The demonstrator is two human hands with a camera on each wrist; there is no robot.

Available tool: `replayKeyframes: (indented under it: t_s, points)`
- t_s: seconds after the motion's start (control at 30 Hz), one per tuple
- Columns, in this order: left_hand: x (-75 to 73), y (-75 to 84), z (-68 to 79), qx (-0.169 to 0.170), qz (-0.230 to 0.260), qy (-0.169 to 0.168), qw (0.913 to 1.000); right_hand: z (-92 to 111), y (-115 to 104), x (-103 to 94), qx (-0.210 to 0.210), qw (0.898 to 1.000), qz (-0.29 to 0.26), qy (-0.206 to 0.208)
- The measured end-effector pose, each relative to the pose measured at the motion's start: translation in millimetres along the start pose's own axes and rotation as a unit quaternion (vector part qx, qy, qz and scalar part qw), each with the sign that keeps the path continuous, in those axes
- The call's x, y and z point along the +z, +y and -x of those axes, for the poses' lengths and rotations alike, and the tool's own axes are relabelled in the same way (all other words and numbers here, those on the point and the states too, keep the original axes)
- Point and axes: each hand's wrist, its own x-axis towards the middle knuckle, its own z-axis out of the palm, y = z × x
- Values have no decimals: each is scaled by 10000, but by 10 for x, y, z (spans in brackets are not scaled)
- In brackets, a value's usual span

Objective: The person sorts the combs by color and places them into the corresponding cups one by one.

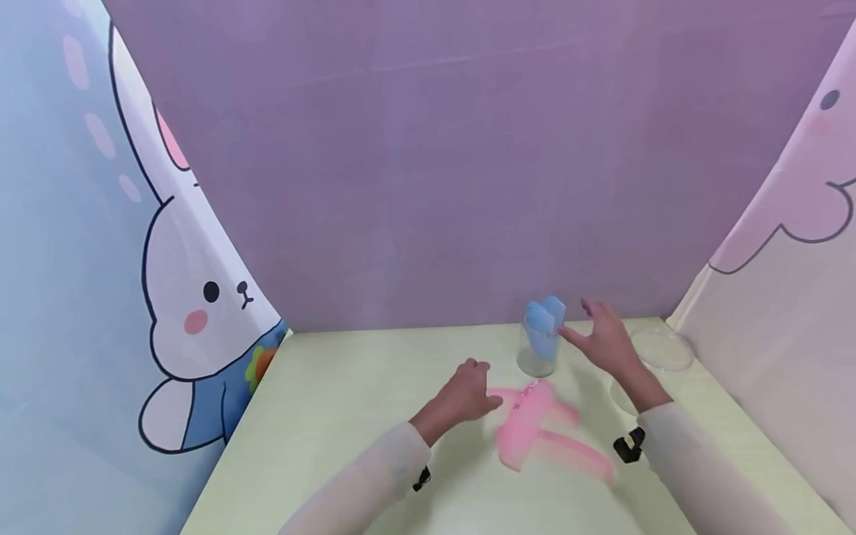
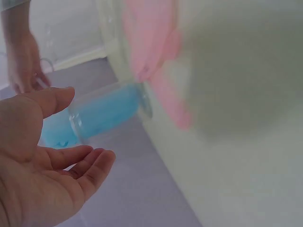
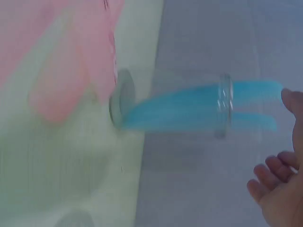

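A clear jar (image 1: 536,360) stands upright near the table's back edge, with flat light-blue pieces (image 2: 106,109) leaning in it and rising above its rim. My right hand (image 1: 605,342) hovers at the jar's right, thumb by the top of a blue piece; whether they touch I cannot tell. In front of the jar lie several overlapping pink combs (image 1: 524,427), blurred, one with a toothed-looking edge. Left of them, my left hand (image 1: 461,391) is held over the table with loosely bent fingers and nothing in its grasp.
A clear round container or lid (image 1: 662,349) lies at the back right. Another clear round piece (image 1: 622,395) is partly hidden by my right wrist. A purple backdrop (image 1: 414,186) rises behind the pale table (image 1: 334,401), with printed cloth walls on both sides.
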Motion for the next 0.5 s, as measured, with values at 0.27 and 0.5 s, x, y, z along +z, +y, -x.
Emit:
replayKeyframes:
  t_s: [0.27,0.5]
  points:
    - [332,34,144,13,-224,-102,9997,258,272,-418,-283,9985,435,184]
    - [575,73,167,-312,-229,-180,9991,446,513,-727,-205,9985,472,180]
